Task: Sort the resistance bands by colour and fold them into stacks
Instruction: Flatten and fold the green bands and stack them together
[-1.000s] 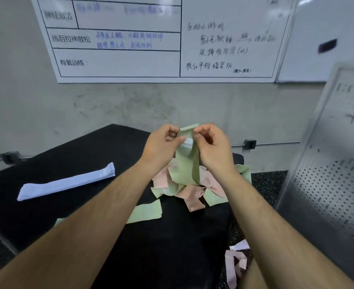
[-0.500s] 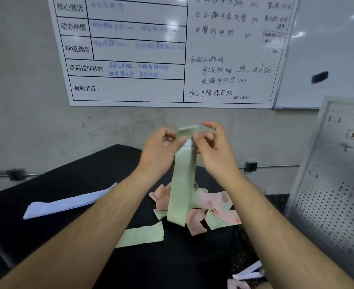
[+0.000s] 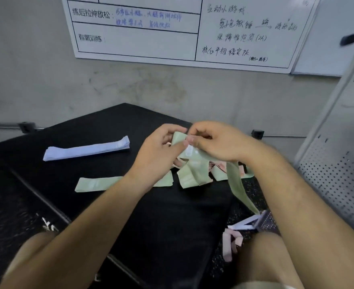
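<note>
Nearest to me, below and a bit right of the grip, some loose pink and white bands (image 3: 232, 240) are lying on the floor past the edge of the black table (image 3: 151, 215). Both hands are working one green band (image 3: 237, 184): the left hand (image 3: 159, 155) and right hand (image 3: 219, 142) are pinching its top end together, fingers curled round it. Its long axis is slanting down and right from the pinch, the free end pointing toward the floor. Right under the grip a jumbled pile of green and pink bands (image 3: 192, 176) is sitting on the table. Left of the grip a flat green band (image 3: 96, 183) is lying lengthwise left to right, and further left and back a folded pale blue stack (image 3: 86, 150) is running about the same way. A whiteboard (image 3: 171, 34) is hanging on the wall behind.
</note>
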